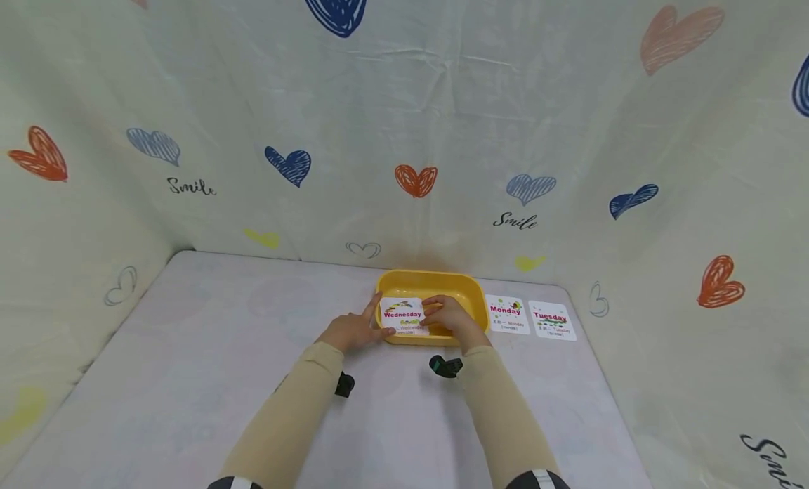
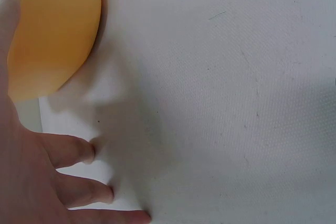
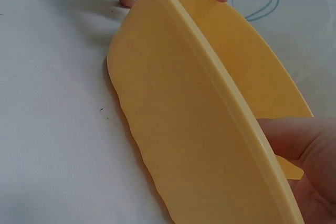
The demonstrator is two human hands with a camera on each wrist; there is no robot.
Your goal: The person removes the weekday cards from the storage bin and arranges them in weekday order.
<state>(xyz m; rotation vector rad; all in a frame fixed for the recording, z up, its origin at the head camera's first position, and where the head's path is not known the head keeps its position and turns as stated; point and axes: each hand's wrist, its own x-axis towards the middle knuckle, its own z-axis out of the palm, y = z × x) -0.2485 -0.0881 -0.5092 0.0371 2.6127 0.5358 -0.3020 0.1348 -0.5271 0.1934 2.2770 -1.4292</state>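
Observation:
A yellow tray (image 1: pixel 436 274) stands at the back of the table. A white card marked "Wednesday" (image 1: pixel 402 315) shows face up at its left end. My left hand (image 1: pixel 355 327) spans the tray's left end, index finger straight along the side and thumb at the front corner. Its other fingers spread onto the table in the left wrist view. My right hand (image 1: pixel 450 317) reaches over the front rim into the tray, pinching the card's right edge with curled fingers. In the right wrist view the tray wall hides the card and most of that grip.
To the right of the tray lie a "Monday" card (image 1: pixel 508 315) and a "Tuesday" card (image 1: pixel 553 321), side by side. A hanging cloth (image 1: pixel 455 124) printed with hearts encloses the back and sides of the white table (image 1: pixel 221 348).

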